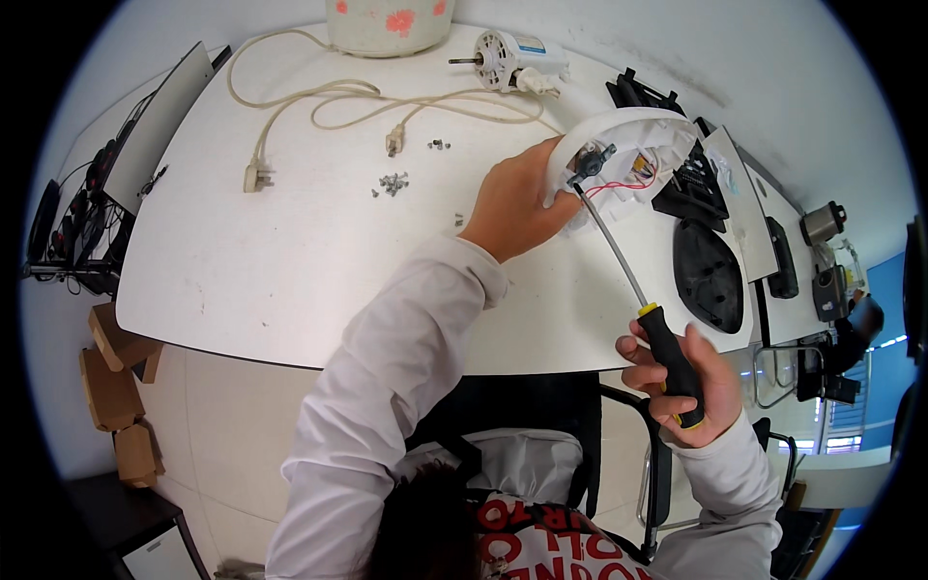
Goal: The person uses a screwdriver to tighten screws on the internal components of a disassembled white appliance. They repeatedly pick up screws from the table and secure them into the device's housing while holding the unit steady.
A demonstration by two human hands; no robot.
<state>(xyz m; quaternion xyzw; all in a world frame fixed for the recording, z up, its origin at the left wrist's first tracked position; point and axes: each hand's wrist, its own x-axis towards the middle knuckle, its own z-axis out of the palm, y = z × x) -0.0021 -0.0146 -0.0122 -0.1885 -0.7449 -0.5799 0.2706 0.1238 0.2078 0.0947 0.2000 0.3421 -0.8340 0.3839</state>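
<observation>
My left hand (pixel 514 203) grips a white round plastic housing (pixel 667 130), raised over the right part of the desk. Inside it are red wires (pixel 623 184) and a small dark metal part (pixel 595 159). My right hand (pixel 698 387) is closed on the black-and-yellow handle of a screwdriver (pixel 623 261), its shaft reaching up to the dark part in the housing; the exact contact at the tip is too small to tell. Several small screws (pixel 392 182) lie in loose groups on the white desk (pixel 242 280).
A motor (pixel 517 60), pale cords with plugs (pixel 256 177) and a cream container (pixel 387 19) sit toward the back. At right lie black trays (pixel 691 188) and a black cover (pixel 706 275). Cardboard boxes (pixel 111 387) are on the floor at left; a chair (pixel 522 396) is below the desk.
</observation>
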